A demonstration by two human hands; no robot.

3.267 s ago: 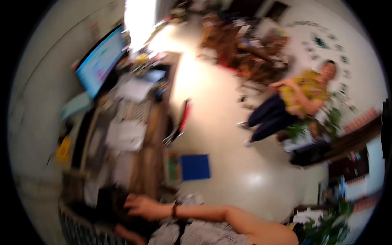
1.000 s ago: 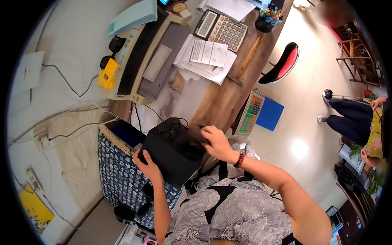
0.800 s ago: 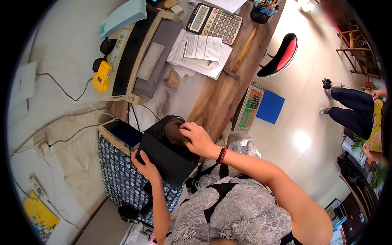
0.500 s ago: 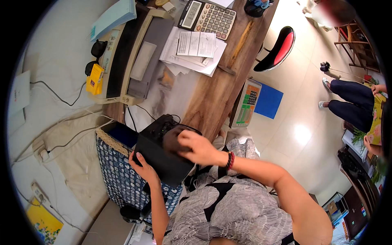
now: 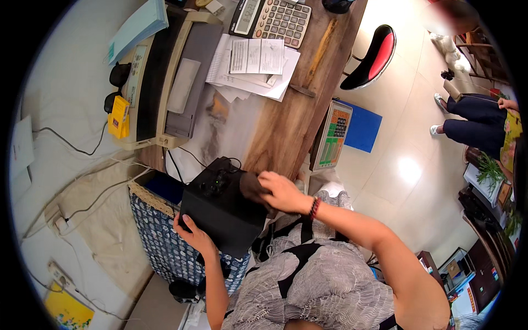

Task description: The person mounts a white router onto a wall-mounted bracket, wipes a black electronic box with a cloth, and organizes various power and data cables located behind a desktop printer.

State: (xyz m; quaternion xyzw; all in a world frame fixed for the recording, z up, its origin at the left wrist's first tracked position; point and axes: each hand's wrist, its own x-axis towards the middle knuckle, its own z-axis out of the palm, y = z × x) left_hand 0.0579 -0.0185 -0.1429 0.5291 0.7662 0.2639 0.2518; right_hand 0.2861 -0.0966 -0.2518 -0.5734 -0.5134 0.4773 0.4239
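My left hand (image 5: pixel 193 237) grips the lower corner of the black box device (image 5: pixel 223 212); my right hand (image 5: pixel 279 192) presses a dark cloth (image 5: pixel 252 188) onto its top, beside the wooden surface (image 5: pixel 286 118).

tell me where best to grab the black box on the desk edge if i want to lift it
Probably by its two opposite side faces, coming in from the near side with both hands. The black box is broad and flat-sided, with knobs and a cable at its far end, so that end is a poor hold. The left hand already grips the near left corner; the right hand rests on top with a dark cloth.
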